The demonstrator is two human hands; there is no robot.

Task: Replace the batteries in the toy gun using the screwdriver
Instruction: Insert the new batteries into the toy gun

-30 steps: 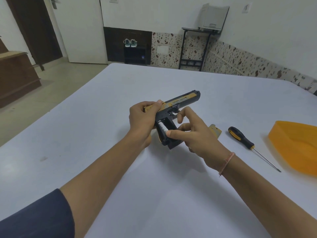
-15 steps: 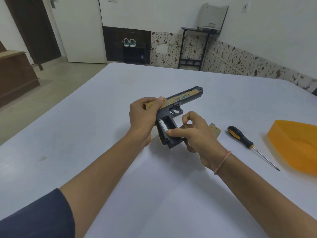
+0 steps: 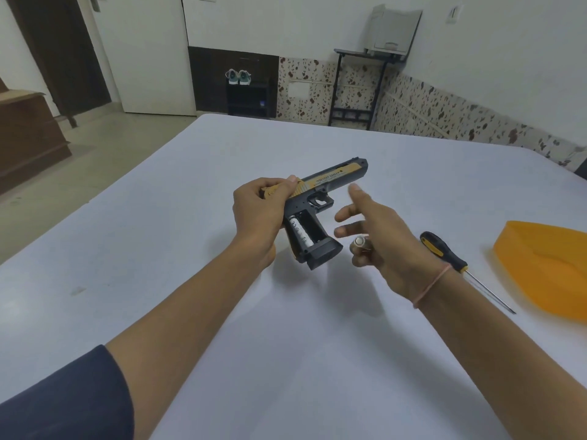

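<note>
My left hand [image 3: 259,214] grips the rear of the black and gold toy gun [image 3: 320,201], held above the white table [image 3: 286,344] with the barrel pointing far right. The grip's battery compartment is uncovered, and one white battery [image 3: 300,234] lies inside beside an empty slot. My right hand [image 3: 378,236] is just right of the grip, fingers spread, with a battery [image 3: 359,243] held between thumb and lower fingers. The black and yellow screwdriver [image 3: 444,252] lies on the table right of that hand.
An orange plastic tray [image 3: 546,265] sits at the table's right edge. Beyond the table stand a door, a shoe rack and a black stand against the wall.
My right hand has pulled away from the gun's grip to the right with a battery in it. One slot in the compartment now shows empty. The small gold cover is now hidden behind the hand.
</note>
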